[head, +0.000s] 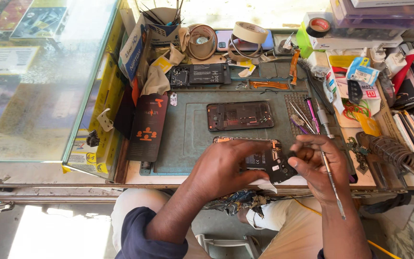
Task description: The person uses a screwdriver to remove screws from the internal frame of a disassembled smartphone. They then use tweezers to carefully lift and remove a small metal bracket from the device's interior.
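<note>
Both hands — left (226, 165), right (312, 163) — pinch an opened phone (269, 163) above the repair mat (188, 129).

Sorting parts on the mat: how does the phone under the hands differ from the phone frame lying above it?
The opened phone is pinned by the left hand and touched by the right hand; the phone frame lies untouched. The opened phone sits at the near edge of the green work mat, partly covered; the phone frame lies mid-mat, fully visible. The right hand also carries a thin metal tool. Both lie flat, lengthwise, insides up.
</note>
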